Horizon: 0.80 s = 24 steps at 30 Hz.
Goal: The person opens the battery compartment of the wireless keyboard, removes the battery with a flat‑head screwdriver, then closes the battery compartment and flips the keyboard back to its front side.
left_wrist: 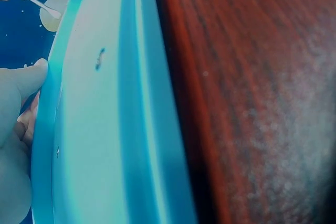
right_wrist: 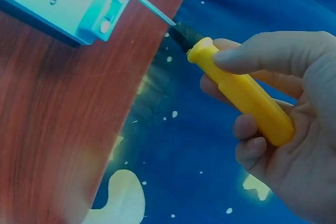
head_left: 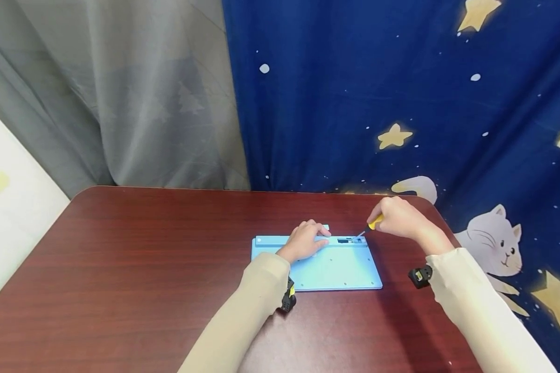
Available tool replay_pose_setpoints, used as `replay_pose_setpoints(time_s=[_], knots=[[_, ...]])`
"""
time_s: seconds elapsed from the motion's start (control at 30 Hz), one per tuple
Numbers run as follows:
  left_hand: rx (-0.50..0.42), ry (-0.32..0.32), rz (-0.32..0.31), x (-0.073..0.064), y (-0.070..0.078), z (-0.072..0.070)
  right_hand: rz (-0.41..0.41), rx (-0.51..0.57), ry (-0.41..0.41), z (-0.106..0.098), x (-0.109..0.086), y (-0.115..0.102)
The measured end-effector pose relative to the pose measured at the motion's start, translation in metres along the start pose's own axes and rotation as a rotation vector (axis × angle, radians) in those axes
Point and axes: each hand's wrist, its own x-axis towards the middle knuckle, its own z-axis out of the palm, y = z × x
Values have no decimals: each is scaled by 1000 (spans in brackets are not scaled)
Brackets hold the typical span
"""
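Note:
A light-blue keyboard (head_left: 338, 269) lies face down on the table, small screws dotting its underside. Along its far side runs a raised bar with an uncovered dark slot (head_left: 343, 240) near the right end. My left hand (head_left: 304, 241) holds the far edge, thumb on the bar and fingers over the back. A small light-blue piece (head_left: 326, 227) shows just beyond those fingers; its kind is unclear. With my right hand (head_left: 395, 216) I grip a screwdriver (right_wrist: 247, 95) by its yellow handle. Its metal shaft slants down to the left, the tip at the slot in the right wrist view.
The keyboard sits towards the right of a reddish-brown wooden table (head_left: 121, 269). Behind the table hang a grey curtain (head_left: 158, 93) and a blue starry curtain (head_left: 331, 103), which continues along the right side. A white panel (head_left: 9, 207) stands at the left.

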Motion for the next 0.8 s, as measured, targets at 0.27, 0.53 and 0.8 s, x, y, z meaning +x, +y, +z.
replay_pose_setpoints(time_s=[0.27, 0.53, 0.8], knots=[[2, -3, 6, 1, -1, 0, -18, -21, 8, 3, 2, 3], [9, -9, 4, 1, 0, 0, -57, -97, -28, 1, 9, -2], [-5, -11, 4, 0, -1, -1, -149, -255, -23, 4, 23, -22]])
